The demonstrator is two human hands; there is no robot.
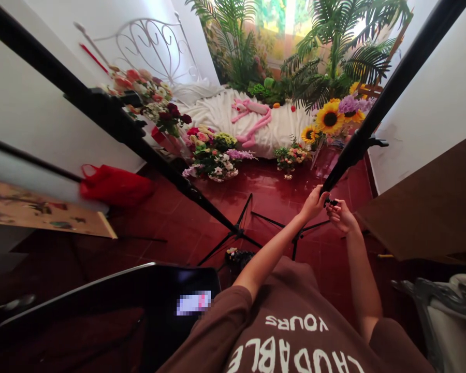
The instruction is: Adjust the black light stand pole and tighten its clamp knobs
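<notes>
The tall black light stand on the right (380,109) slants across the view, its lower pole wrapped by my left hand (312,204). My right hand (344,216) is beside it, thumb and fingers pinching a small black knob (331,202) on the pole. Below both hands the stand's thin legs spread on the red tiled floor (159,223). A second black light stand (155,163) leans across the left side, touched by neither hand; its tripod legs (238,232) rest close to those of the first.
Ahead, a white draped bed (213,111) bears a pink plush toy (256,111). Flower bunches (217,155), sunflowers (330,118) and palm plants (334,46) surround it. A red bag (114,185) is at left, a dark glossy table (171,280) at lower left, a brown board (431,202) at right.
</notes>
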